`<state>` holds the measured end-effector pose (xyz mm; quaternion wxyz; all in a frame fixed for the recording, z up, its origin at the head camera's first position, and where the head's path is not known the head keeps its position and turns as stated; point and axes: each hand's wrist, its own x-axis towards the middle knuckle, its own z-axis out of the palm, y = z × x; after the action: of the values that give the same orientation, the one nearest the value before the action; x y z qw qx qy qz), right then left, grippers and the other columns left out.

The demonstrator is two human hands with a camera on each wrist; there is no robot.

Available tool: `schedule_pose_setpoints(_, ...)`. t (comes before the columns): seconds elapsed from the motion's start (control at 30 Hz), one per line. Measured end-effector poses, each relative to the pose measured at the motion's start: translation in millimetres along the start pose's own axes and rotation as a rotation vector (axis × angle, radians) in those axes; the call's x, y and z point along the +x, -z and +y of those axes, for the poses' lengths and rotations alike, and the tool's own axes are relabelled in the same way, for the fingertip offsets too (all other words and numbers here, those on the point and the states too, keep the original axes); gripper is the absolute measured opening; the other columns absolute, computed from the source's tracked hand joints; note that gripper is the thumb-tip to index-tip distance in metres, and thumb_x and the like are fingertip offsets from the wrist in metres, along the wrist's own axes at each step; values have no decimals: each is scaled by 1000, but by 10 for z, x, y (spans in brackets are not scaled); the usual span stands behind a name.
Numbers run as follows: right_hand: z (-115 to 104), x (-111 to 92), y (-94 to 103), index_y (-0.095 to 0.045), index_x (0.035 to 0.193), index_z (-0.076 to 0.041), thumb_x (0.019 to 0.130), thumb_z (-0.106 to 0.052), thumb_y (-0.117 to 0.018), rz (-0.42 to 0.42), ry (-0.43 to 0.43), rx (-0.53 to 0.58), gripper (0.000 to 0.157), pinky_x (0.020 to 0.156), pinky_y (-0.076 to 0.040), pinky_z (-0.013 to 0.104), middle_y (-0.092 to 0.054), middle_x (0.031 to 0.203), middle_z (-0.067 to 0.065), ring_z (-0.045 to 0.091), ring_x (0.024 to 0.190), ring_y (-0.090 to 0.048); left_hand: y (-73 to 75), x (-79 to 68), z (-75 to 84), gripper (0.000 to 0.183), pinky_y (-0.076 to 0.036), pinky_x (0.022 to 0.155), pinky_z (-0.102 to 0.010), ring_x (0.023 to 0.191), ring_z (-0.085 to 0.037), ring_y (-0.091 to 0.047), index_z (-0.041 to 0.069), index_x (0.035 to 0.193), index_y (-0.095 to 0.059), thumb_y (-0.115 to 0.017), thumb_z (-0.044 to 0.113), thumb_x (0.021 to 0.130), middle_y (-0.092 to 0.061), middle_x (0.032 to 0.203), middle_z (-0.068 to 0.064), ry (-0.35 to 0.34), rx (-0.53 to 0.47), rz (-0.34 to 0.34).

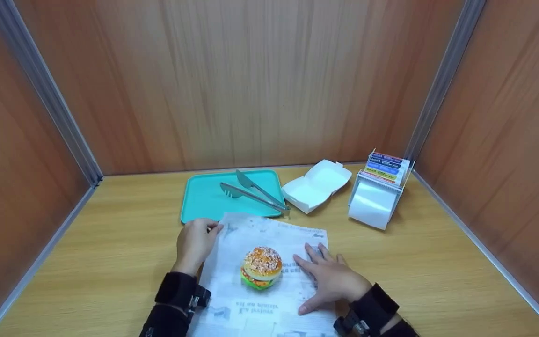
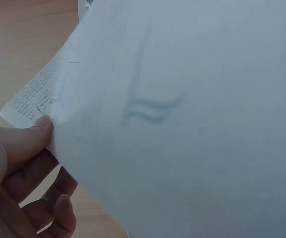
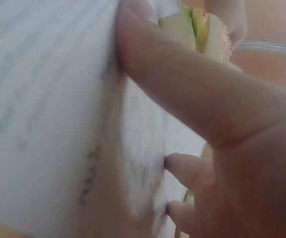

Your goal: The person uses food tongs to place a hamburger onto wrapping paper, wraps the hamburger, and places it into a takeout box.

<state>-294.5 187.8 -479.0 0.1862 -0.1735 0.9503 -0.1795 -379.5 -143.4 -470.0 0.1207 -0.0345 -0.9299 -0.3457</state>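
Burger [image 1: 261, 269] resting on your printed paper [image 1: 222, 285], your left hand [image 1: 198, 242] pinching the paper's far left corner, your right hand [image 1: 337, 281] spread on its right side, turquoise tray [image 1: 204, 196] beyond.

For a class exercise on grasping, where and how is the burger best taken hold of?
Probably by the sides of the burger, from above, pinching opposite edges: it is round and sits upright, its underside on the printed paper. The right hand seems handier, spread on the paper beside it; the left hand pinches the paper's left edge.
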Motion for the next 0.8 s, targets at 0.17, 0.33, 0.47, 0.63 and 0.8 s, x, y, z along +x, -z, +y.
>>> schedule_pose_setpoints(0.17,1,73,-24,-34,169,-27,70,-75,-86,47,-5,14,121,122,-1,78,-12,178,12,47,162,-1,7,-12,78,9,-61,80,-49,93,-33,-76,4,99,-85,-80,11,96,-81,99,-13,-148,18,110)
schedule_pose_setpoints(0.33,-66,-8,-36,-34,168,-25,71,-73,-85,23,92,17,119,122,-2,78,-13,178,14,50,161,-3,-17,-43,209,7,-60,84,-48,93,-33,-74,5,97,-85,-83,10,94,-80,95,-10,-243,73,160)
schedule_pose_setpoints(0.47,-149,-96,-8,-33,169,-28,79,-72,-81,-76,135,-8,111,122,-6,78,-13,178,12,48,162,-5,-36,-77,377,7,-59,83,-47,94,-31,-72,7,96,-86,-85,13,92,-80,95,-8,-302,123,182)
schedule_pose_setpoints(0.63,-202,-101,-3,-31,169,-31,82,-68,-81,-123,98,-56,107,125,-9,73,-11,179,8,42,164,-4,-55,-176,592,7,-59,83,-44,89,-26,-70,11,93,-85,-88,15,88,-80,92,-4,-397,182,149)
schedule_pose_setpoints(0.8,-216,-92,-36,-30,169,-32,83,-69,-80,-130,97,-75,106,124,-11,75,-11,179,7,42,163,-4,-80,-378,740,8,-55,75,-34,83,-17,-62,12,88,-85,-91,14,83,-74,88,1,-500,208,102)
